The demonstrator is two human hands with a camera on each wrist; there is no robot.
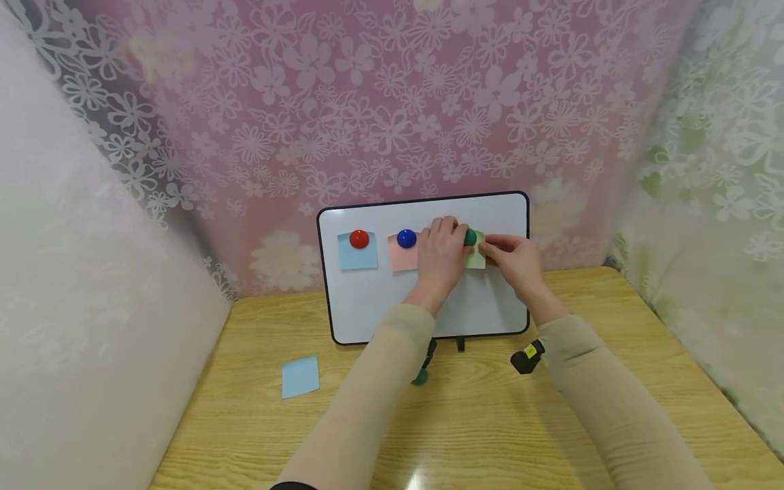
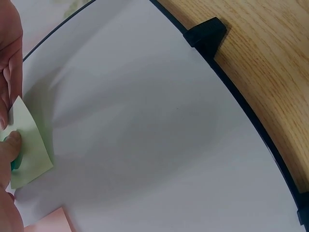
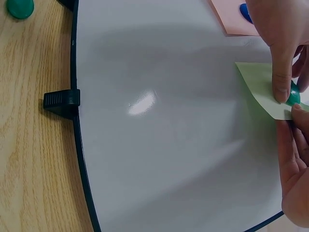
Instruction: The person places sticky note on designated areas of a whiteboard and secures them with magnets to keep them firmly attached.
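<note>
A whiteboard (image 1: 373,306) with a black frame leans upright at the back of the table. My left hand (image 1: 442,255) pinches a round green magnet (image 1: 470,237) against a pale green sticky note (image 1: 478,259) on the board's right half. The right hand (image 1: 519,267) pinches that note's right edge between thumb and fingers; in the right wrist view the note (image 3: 258,82) bows away from the board. Left of them, a blue magnet (image 1: 407,238) sits on a pink note (image 1: 403,260), partly hidden by my left hand, and a red magnet (image 1: 359,239) on a blue note (image 1: 358,258).
A loose blue sticky note (image 1: 300,377) lies on the wooden table (image 1: 465,422). Another green magnet (image 1: 420,377) is there beside my left forearm. Near the right sleeve is a black object with a yellow label (image 1: 527,357). Black feet (image 3: 62,102) stick out from the board's lower edge.
</note>
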